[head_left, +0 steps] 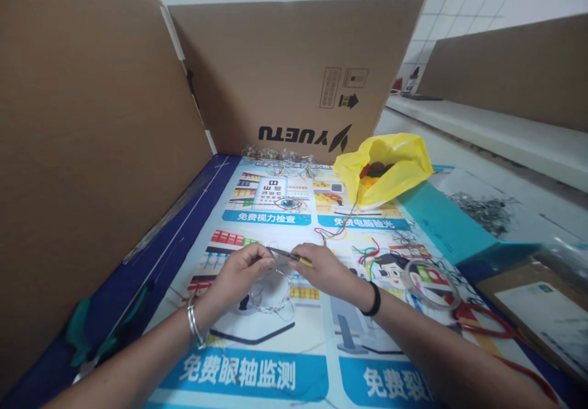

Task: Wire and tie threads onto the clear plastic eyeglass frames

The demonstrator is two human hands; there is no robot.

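Note:
My left hand (pixel 243 271) and my right hand (pixel 324 268) meet over a printed poster mat (pixel 275 372), both with fingers pinched. Between them runs a thin dark rod with a yellow end (pixel 289 255); the left fingers grip its dark tip and the right fingers its yellow end. Under the hands lies a loop of clear beaded wire (pixel 271 299). A silver bangle circles my left wrist and a black band my right wrist.
Cardboard walls (pixel 92 152) stand on the left and behind. A yellow plastic bag (pixel 386 167) with coloured pieces lies at the back right, coloured threads (pixel 340 231) trailing from it. A clear tape roll (pixel 429 283), red-handled scissors (pixel 487 323), a teal box (pixel 450 225) sit right.

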